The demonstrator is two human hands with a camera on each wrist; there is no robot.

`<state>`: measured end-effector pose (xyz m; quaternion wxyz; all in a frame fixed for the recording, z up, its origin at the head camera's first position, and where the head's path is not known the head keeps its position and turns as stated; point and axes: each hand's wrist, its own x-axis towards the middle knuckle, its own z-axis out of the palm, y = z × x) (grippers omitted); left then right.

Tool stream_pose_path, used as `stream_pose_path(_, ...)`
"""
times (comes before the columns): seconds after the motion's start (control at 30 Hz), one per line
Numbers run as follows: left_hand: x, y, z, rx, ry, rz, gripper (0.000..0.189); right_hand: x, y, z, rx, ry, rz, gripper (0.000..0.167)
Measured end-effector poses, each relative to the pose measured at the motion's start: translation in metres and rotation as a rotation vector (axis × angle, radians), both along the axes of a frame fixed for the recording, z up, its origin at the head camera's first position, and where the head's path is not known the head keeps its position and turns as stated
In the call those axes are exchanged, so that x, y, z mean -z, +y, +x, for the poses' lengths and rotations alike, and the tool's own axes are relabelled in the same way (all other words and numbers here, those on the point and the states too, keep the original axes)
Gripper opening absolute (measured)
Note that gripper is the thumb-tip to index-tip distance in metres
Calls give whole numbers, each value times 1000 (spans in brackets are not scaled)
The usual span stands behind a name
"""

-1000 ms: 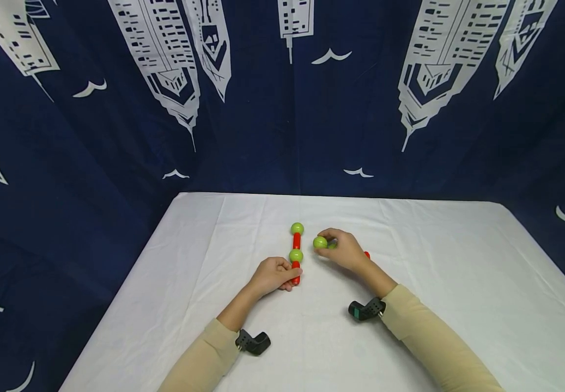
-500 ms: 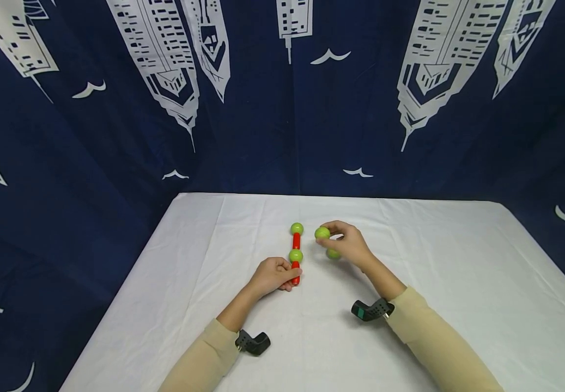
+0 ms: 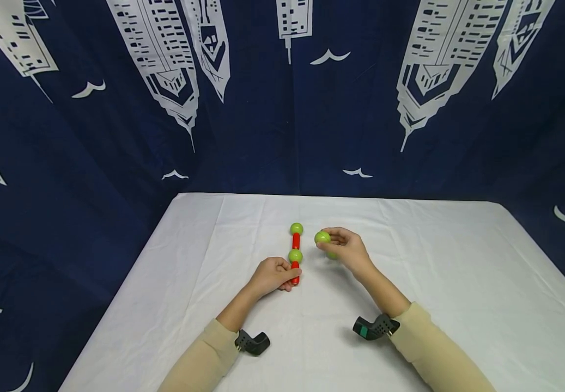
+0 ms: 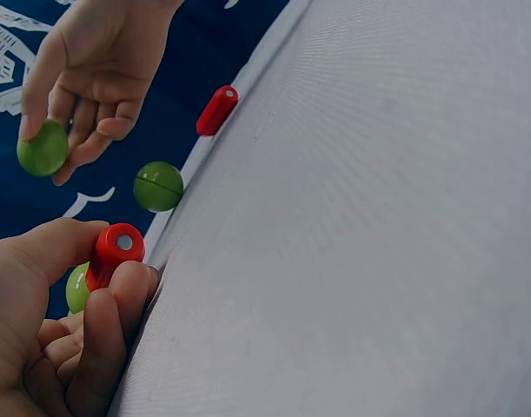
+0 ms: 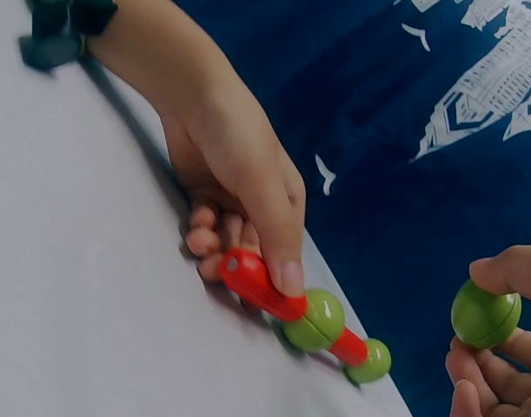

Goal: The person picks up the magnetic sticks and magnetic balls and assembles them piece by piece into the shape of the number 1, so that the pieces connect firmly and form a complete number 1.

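Observation:
On the white table, two red rods and two green balls join alternately in a straight chain. My left hand [image 3: 273, 274] pinches the chain's near red rod [image 5: 263, 285] between thumb and fingers; a small metal disc shows on its end. Beyond it come a green ball [image 3: 295, 256], the far red rod [image 3: 296, 241] and the end ball [image 3: 296, 228]. To the right, my right hand [image 3: 348, 249] holds a separate green ball [image 3: 322, 238] at its fingertips, apart from the chain. Under that hand, another green ball [image 4: 158, 186] lies loose, partly hidden in the head view.
A loose red rod [image 4: 217, 110] lies on the table in the left wrist view; my right hand or arm hides it from the head view. Behind the table [image 3: 439, 261] hangs a dark blue curtain [image 3: 292, 136] with white building prints.
My right hand has lifted slightly with its green ball, then dropped a little, and its forearm has shifted right. The loose red rod has become hidden behind it. My left hand stays still.

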<state>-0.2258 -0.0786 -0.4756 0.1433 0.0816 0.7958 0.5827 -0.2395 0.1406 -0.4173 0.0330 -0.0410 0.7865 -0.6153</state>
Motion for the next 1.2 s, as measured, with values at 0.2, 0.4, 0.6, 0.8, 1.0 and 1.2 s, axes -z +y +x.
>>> stream_pose_path(0.2,0,-1,0,5,8,-2,27,2,-5,11,-36,-35,-80,43)
stream_pose_path(0.4,0,-1,0,12,10,4,27,6,-11,19,-55,-40,-66,42)
stream_pose_path(0.6,0,-1,-1,17,25,7,27,13,-15,24,-82,-67,-71,42)
stream_pose_path(0.8,0,-1,0,18,21,12,27,19,-17,31,-131,-73,-75,43)
stream_pose_path(1.0,-3,-1,1,20,26,5,22,26,-20,40,-215,-69,-101,40)
stream_pose_path(1.2,-8,0,4,19,30,18,21,34,-27,49,-257,-73,-111,37)
